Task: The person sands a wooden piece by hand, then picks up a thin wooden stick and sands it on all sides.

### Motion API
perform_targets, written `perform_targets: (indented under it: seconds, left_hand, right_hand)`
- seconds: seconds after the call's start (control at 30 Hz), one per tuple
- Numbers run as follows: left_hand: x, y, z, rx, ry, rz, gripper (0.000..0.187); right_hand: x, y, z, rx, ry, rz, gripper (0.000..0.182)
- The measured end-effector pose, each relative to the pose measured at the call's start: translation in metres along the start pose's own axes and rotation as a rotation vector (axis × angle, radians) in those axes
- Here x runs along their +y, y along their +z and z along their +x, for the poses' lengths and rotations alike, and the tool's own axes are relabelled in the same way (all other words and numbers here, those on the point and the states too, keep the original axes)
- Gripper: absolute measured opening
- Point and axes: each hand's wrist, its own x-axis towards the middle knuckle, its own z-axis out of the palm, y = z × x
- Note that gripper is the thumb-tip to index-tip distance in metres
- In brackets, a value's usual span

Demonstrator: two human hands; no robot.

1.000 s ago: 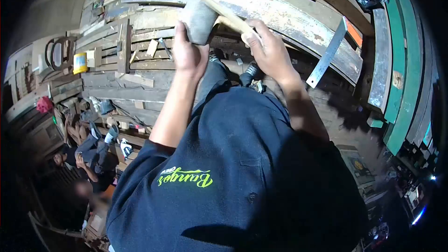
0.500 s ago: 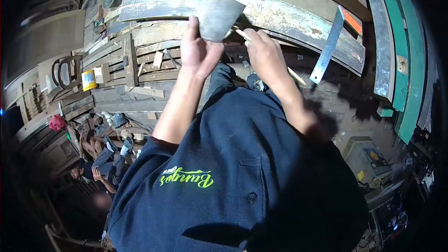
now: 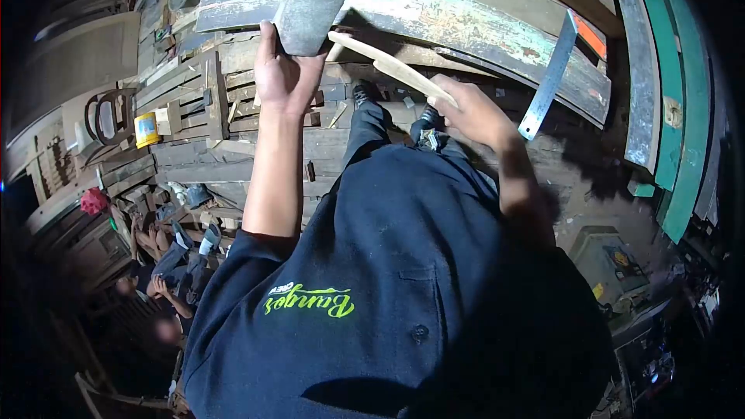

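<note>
Near the top centre of the frame, a hatchet with a broad, dull grey steel head (image 3: 308, 5) and pale wooden handle (image 3: 392, 67) is gripped by both hands, the left hand (image 3: 285, 76) closed just under the head, the right hand (image 3: 472, 112) around the handle's end, above a worn painted plank (image 3: 466, 19).

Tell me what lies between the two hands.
In the head view, a pale wooden handle spans from the right hand toward the left hand, which holds the grey metal blade.
</note>
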Motion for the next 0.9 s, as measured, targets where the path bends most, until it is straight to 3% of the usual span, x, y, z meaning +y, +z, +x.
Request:
perform_targets:
  seconds: [0.2,0.23,0.27,0.33,0.37,0.43,0.53,0.6,0.67,0.7,0.73,0.77,0.8,0.83,0.9]
  left_hand:
    - [-0.002,-0.004,0.014,-0.001,0.029,-0.02,0.05]
    - [-0.003,-0.002,0.017,-0.004,0.036,-0.022,0.049]
    - [-0.003,0.0,0.019,-0.006,0.042,-0.025,0.049]
    - [-0.007,0.002,0.018,-0.037,0.041,-0.016,0.047]
    - [-0.008,0.002,0.018,-0.07,0.039,-0.007,0.046]
    - [-0.012,0.001,0.019,-0.056,0.019,-0.03,0.046]
    - [-0.016,-0.011,0.023,-0.041,0.039,-0.05,0.046]
    - [-0.013,-0.008,0.017,0.046,0.091,0.112,0.045]
    - [-0.011,-0.028,0.029,0.09,0.399,0.359,0.048]
    - [-0.006,-0.036,0.03,0.155,0.482,0.457,0.05]
    - [-0.002,-0.039,0.028,0.224,0.562,0.552,0.053]
    - [0.006,-0.023,0.013,0.453,0.516,0.811,0.054]
    - [0.011,-0.011,-0.001,0.427,0.446,0.88,0.054]
    - [0.012,-0.025,0.004,0.307,0.565,1.026,0.051]
    - [0.008,-0.044,0.016,0.103,0.899,1.334,0.038]
  right_hand:
    - [0.001,-0.007,-0.001,-0.065,0.026,0.029,0.021]
    - [0.0,-0.007,-0.004,-0.055,-0.11,0.105,0.017]
    - [-0.001,-0.009,-0.008,-0.059,-0.109,0.105,0.017]
    - [-0.007,-0.014,-0.015,-0.208,0.217,0.372,0.019]
    - [0.0,-0.012,-0.016,-0.212,0.216,0.371,0.019]
    - [0.023,-0.003,-0.02,-0.101,-0.012,0.329,0.021]
    - [0.037,0.006,-0.017,-0.019,-0.111,0.273,0.02]
    - [0.031,0.003,-0.017,-0.033,-0.079,0.222,0.019]
    - [0.029,0.005,-0.012,0.069,-0.21,0.114,0.018]
    - [0.023,0.004,-0.012,0.069,-0.068,-0.003,0.016]
    - [0.021,0.004,-0.009,0.063,-0.079,-0.007,0.016]
    - [0.019,0.003,-0.007,0.065,-0.027,-0.035,0.015]
    - [0.017,0.001,-0.005,0.068,0.027,-0.063,0.015]
    - [0.018,0.001,-0.003,0.099,-0.11,0.025,0.013]
    - [0.016,0.002,0.005,0.11,-0.048,-0.099,0.018]
